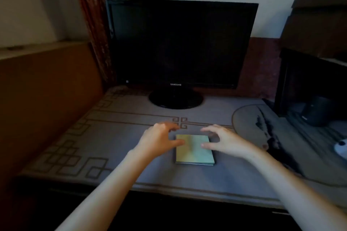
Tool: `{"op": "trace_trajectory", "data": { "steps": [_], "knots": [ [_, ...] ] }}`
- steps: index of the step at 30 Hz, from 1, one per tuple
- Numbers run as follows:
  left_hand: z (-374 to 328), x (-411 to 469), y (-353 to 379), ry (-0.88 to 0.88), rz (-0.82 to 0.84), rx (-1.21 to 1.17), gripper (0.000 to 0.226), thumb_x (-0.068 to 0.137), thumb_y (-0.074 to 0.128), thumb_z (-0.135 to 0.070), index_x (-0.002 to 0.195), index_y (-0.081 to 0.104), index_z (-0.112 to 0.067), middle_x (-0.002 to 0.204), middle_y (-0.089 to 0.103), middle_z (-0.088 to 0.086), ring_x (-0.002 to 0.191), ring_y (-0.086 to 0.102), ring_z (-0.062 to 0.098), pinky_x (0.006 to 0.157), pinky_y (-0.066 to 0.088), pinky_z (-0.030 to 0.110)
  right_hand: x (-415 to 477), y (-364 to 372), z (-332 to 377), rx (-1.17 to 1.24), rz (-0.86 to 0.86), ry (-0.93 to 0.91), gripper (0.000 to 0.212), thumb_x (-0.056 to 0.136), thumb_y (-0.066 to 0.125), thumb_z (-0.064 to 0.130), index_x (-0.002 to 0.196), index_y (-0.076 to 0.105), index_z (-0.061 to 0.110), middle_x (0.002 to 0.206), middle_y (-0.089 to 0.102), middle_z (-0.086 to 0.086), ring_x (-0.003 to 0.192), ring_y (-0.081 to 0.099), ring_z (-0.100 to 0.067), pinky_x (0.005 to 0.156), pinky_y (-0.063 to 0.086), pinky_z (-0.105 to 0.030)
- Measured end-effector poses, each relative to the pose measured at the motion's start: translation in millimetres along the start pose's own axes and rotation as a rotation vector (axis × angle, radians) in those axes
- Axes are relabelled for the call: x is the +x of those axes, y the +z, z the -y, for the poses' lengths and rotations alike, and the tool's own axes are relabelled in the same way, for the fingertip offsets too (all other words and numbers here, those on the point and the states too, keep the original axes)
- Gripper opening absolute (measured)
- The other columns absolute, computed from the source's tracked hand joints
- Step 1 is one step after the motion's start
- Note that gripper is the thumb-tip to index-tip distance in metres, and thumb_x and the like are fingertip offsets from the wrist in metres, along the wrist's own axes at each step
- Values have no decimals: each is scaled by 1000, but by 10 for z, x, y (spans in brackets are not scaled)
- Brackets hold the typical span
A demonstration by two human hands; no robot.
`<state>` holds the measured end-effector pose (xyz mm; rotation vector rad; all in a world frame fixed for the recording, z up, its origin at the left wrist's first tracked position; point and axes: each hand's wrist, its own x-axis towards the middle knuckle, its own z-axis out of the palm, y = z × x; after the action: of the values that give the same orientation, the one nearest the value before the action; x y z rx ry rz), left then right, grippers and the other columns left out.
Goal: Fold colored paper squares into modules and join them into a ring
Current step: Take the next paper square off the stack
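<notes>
A square stack of colored paper (194, 153), yellowish on the left and green on the right, lies flat on the grey patterned desk cloth (116, 137). My left hand (159, 140) hovers at the stack's left edge, fingers spread and loosely bent, thumb near the paper's upper left side. My right hand (223, 141) hovers at the stack's upper right corner, fingers spread, thumb over the paper. Neither hand grips anything. The image is blurred, so I cannot tell whether the fingertips touch the paper.
A dark monitor (180, 43) on a round stand (175, 98) stands behind the stack. A round mouse pad (249, 124) and dark cloth lie to the right, beside a dark shelf unit (315, 73). A wooden panel (47, 99) borders the left.
</notes>
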<state>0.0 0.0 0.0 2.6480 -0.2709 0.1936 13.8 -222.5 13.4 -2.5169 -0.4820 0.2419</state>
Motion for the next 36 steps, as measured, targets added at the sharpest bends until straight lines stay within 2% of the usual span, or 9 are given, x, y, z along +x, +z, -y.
{"op": "trace_trajectory", "data": {
  "steps": [6, 10, 16, 19, 22, 24, 27, 32, 36],
  "knots": [
    [41, 219, 272, 6, 57, -46, 70, 75, 65, -60, 134, 49, -26, 140, 47, -1, 128, 42, 16, 102, 39, 33, 258, 156, -132, -105, 6, 3, 66, 82, 66, 45, 139, 41, 23, 138, 38, 1, 134, 24, -15, 102, 21, -23],
    [171, 276, 425, 35, 43, -3, 72, 71, 63, -67, 129, 53, -26, 134, 49, -2, 126, 40, 16, 103, 34, 31, 362, 219, -228, -132, -51, -71, 59, 77, 68, 49, 129, 53, 25, 128, 46, 6, 129, 28, -12, 108, 15, -24],
    [233, 287, 473, 84, -6, -29, 63, 71, 62, -68, 123, 58, -32, 126, 52, -9, 117, 41, 11, 96, 33, 27, 402, 222, -241, 24, -160, -123, 31, 67, 82, 30, 93, 65, 30, 101, 60, 15, 99, 53, -2, 89, 40, -24],
    [225, 301, 455, 79, -1, -40, 63, 71, 63, -66, 124, 56, -33, 125, 53, -8, 117, 42, 11, 96, 37, 28, 415, 211, -216, 93, -259, -140, 24, 66, 82, 17, 75, 63, 27, 84, 57, 10, 77, 53, 3, 74, 41, -19],
    [226, 308, 435, 78, 1, -46, 64, 72, 65, -63, 127, 54, -32, 127, 53, -7, 118, 42, 12, 97, 37, 29, 442, 205, -209, 141, -265, -90, 22, 68, 81, 14, 68, 62, 25, 64, 54, 10, 57, 46, 0, 56, 34, -15],
    [223, 314, 417, 85, 4, -67, 61, 73, 67, -59, 126, 55, -32, 125, 54, -8, 118, 43, 12, 97, 38, 29, 466, 201, -231, 141, -246, -62, 21, 70, 80, 15, 65, 62, 27, 61, 57, 10, 58, 46, -1, 56, 34, -16],
    [235, 342, 408, 95, 5, -129, 58, 72, 70, -56, 122, 57, -32, 120, 56, -8, 115, 47, 13, 97, 41, 33, 479, 185, -273, 110, -251, -56, 12, 77, 75, 17, 72, 69, 26, 65, 57, 15, 73, 45, 0, 71, 33, -17],
    [272, 368, 434, 98, 38, -131, 66, 72, 69, -57, 130, 49, -35, 131, 50, -8, 123, 42, 12, 104, 36, 32, 477, 183, -334, 11, -317, -185, 6, 80, 72, 17, 84, 76, 19, 87, 66, 16, 88, 49, -6, 82, 33, -13],
    [242, 450, 353, 34, -84, -350, 68, 67, 69, -60, 128, 53, -32, 126, 55, -10, 118, 48, 6, 101, 40, 29, 513, 70, -317, 237, -359, -176, 17, 79, 72, 9, 73, 70, 24, 77, 67, 14, 75, 56, 2, 74, 37, -6]
  ]
}}
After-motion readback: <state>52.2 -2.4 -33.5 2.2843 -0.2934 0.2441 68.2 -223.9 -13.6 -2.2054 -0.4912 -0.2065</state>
